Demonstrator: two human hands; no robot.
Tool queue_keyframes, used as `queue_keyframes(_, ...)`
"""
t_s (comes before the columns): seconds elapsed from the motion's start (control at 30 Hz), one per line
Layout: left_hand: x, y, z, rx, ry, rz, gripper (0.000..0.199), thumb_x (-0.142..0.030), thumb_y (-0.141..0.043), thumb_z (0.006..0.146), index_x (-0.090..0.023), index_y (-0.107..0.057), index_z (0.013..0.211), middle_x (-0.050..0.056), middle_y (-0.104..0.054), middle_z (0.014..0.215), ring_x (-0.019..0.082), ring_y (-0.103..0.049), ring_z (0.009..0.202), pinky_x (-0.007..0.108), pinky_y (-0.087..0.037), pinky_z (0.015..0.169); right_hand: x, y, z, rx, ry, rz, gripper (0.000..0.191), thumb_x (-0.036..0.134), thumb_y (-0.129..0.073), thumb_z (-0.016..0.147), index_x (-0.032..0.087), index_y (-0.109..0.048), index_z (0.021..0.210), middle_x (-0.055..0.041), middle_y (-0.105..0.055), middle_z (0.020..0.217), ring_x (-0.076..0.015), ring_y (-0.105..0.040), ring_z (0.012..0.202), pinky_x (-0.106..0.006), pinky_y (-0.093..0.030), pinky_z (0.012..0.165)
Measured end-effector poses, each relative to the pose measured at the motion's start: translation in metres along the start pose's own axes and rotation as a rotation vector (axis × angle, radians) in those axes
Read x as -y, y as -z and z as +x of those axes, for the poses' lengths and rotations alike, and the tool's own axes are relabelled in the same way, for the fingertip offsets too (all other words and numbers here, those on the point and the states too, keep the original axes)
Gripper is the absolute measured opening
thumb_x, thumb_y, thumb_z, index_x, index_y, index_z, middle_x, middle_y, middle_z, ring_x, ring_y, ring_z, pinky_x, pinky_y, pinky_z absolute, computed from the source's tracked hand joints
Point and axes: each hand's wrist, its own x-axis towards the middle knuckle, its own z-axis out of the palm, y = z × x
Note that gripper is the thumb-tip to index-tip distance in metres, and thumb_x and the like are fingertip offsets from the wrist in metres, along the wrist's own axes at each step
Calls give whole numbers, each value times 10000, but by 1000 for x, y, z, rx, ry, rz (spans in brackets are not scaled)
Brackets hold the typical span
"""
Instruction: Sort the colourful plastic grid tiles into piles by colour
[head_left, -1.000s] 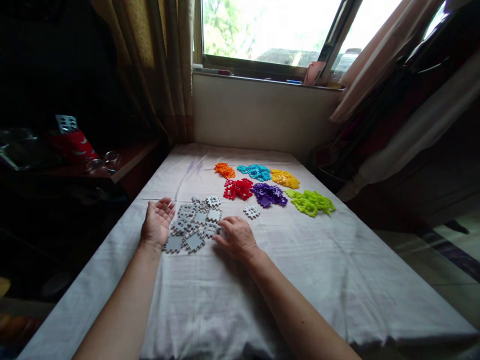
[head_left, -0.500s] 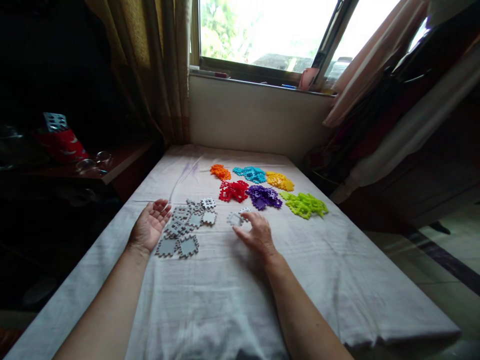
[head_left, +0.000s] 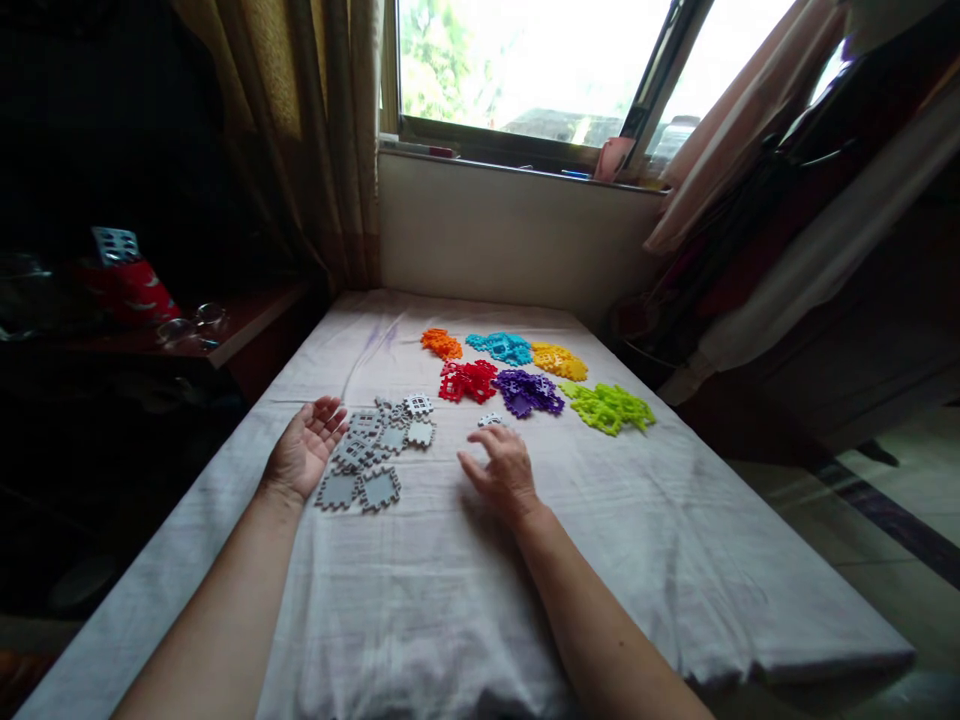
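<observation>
Beside the left edge of a pile of grey notched plastic pieces (head_left: pixel 380 489), my left hand (head_left: pixel 306 448) rests palm up with loosely curled fingers apart, holding nothing. My right hand (head_left: pixel 499 470) is palm down over the cloth, right of the pile. Its thumb and fingers are spread, and no piece shows between them; the space under the palm is hidden. A small white piece (head_left: pixel 490 420) lies just beyond its fingers. Farther back are heaps of red (head_left: pixel 466 381), purple (head_left: pixel 528 393), orange (head_left: pixel 441 344), blue (head_left: pixel 504 348), yellow (head_left: pixel 559 362) and lime green pieces (head_left: pixel 611 408).
A pale cloth covers the table (head_left: pixel 420 600). On a dark side table (head_left: pixel 259 318) at the left are eyeglasses (head_left: pixel 196 323) and a red container (head_left: pixel 135 292). A window and sill (head_left: pixel 517 165) are behind; clothes (head_left: pixel 787 260) hang at the right.
The grey piece seen at my right hand's fingertips no longer shows there. That hand has shifted slightly left and nearer, its fingers spread. My left hand has barely moved.
</observation>
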Motion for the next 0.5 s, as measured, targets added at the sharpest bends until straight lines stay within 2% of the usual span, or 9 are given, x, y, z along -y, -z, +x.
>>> queue_keyframes(0.07,0,0,0,-2,3,-2,179,-288,-542,900,-202,-698,918,66,-740,1055,177,-692,1008,367,-557,950,27,-9,-1,175,200,85,212,349,-676,885,237,-717,1060,-60,-719,1071,-216,-620,1015,-345,-457,939)
queue_keyframes(0.1,0,0,0,1,4,-3,182,-289,-541,902,-201,-699,919,66,-740,1056,177,-691,1008,366,-555,951,39,-13,-2,240,269,98,290,384,-701,870,239,-706,1122,-60,-716,1110,-219,-619,1034,-345,-463,948)
queue_keyframes(0.17,1,0,0,9,1,0,181,-290,-545,899,-198,-700,919,64,-740,1057,173,-689,1004,358,-551,953,60,-20,-2,314,341,79,524,484,-765,810,237,-654,1259,-79,-688,1217,-247,-604,1099,-373,-469,963)
queue_keyframes(0.23,2,0,0,21,-10,12,173,-289,-555,890,-199,-699,916,62,-740,1056,172,-686,1008,353,-546,957,71,-24,0,337,360,36,641,560,-785,773,236,-626,1304,-95,-665,1262,-272,-589,1136,-398,-470,960)
queue_keyframes(0.27,4,-1,0,24,-18,20,169,-288,-558,884,-200,-699,913,61,-740,1053,173,-685,1013,353,-543,960,74,-25,1,345,367,18,623,578,-776,780,236,-637,1282,-96,-665,1254,-272,-590,1132,-396,-471,951)
queue_keyframes(0.4,9,-2,1,19,-56,45,156,-273,-576,855,-199,-705,901,55,-744,1037,175,-683,1027,344,-533,972,71,-27,5,346,451,-4,357,544,-666,901,237,-706,1077,-70,-706,1123,-215,-617,1026,-333,-468,894)
queue_keyframes(0.5,11,-4,0,33,-71,54,142,-271,-604,833,-194,-709,888,53,-746,1022,176,-685,1014,331,-537,954,60,-24,5,283,467,16,312,454,-517,1012,222,-717,957,-55,-735,978,-180,-633,912,-291,-450,850)
